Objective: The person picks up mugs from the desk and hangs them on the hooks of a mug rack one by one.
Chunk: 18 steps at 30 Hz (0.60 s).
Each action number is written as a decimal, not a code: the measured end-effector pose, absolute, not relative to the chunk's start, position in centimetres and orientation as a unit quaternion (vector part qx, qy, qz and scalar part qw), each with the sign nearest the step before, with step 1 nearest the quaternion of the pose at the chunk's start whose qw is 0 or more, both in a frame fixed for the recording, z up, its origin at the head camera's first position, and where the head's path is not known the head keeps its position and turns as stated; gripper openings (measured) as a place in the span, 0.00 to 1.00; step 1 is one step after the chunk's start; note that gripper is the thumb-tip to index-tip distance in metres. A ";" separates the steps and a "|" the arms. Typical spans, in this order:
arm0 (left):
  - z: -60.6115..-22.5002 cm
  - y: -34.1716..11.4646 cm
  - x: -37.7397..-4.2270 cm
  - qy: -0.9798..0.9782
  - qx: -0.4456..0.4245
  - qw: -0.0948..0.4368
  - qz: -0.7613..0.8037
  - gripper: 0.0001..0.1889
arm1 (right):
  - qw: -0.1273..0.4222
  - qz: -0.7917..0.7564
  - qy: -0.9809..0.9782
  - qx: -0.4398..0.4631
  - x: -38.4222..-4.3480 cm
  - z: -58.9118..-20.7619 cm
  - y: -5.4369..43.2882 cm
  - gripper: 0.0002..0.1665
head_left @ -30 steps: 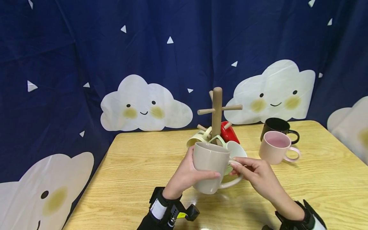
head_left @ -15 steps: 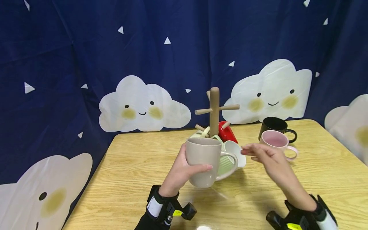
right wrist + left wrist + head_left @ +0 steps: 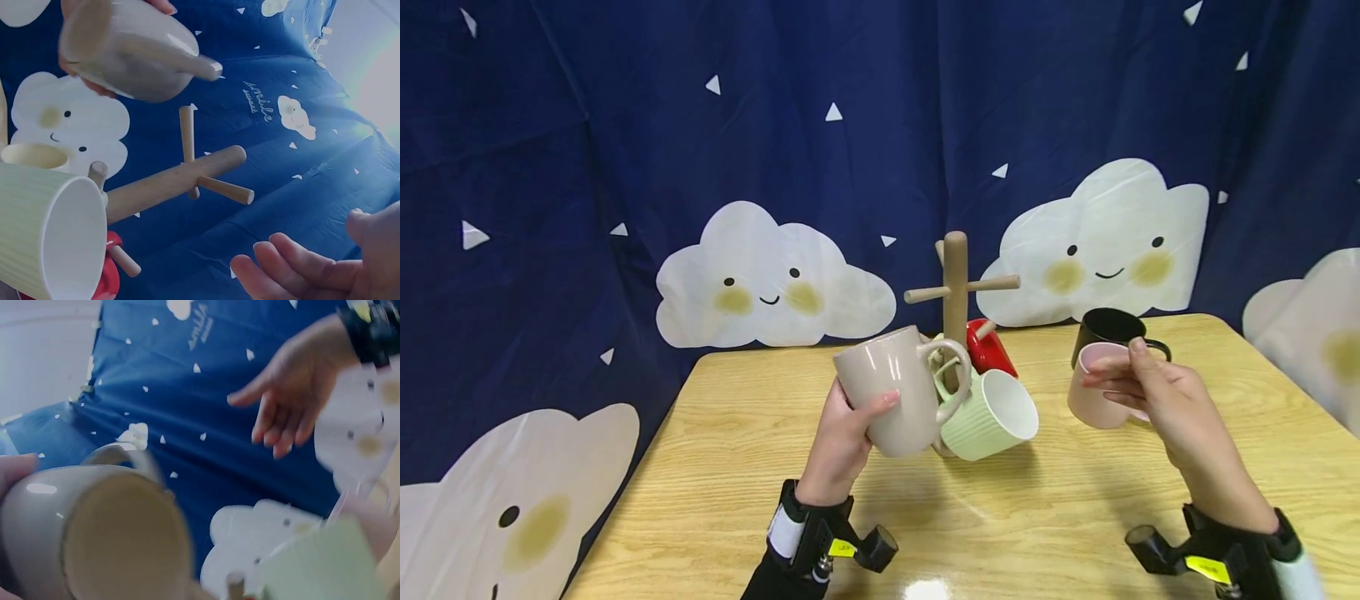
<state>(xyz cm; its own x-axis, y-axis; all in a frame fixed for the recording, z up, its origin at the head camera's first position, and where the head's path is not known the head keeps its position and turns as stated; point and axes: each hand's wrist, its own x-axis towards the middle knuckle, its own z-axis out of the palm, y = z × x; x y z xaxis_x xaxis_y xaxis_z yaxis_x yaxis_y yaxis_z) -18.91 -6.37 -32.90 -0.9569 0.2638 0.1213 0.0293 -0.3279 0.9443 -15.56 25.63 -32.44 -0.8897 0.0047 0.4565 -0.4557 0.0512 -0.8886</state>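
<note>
Swung up and leftward, now tilted: grey mug [image 3: 880,392], off the tabletop [image 3: 737,500], left of one wooden mug tree [image 3: 955,275], handle to the right. Held snugly by the left grip [image 3: 842,433], thumb across the side. Pulled well clear rightward: right grip [image 3: 1183,417], nothing in it, fingers extended, palm inward. Counting six mugs now! One grey; one green mug [image 3: 973,427], one red mug [image 3: 994,357], one cream mug [image 3: 34,156] low around the tree; one pink mug [image 3: 1088,404], one black mug [image 3: 1105,325] behind.
</note>
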 end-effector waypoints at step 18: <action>-32.1 -4.0 -23.5 0.353 0.069 0.041 0.932 0.27 | 0.163 0.610 -0.764 0.129 -15.6 -32.3 25.4 0.27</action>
<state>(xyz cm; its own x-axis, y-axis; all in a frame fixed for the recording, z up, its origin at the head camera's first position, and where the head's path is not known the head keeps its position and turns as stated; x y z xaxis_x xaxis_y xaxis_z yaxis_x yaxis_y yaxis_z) -23.46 -3.96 -32.08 -0.9871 0.1248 0.1001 -0.0271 -0.7469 0.6644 -15.60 25.44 -32.27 -0.9136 0.0018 0.4067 -0.3962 0.2214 -0.8911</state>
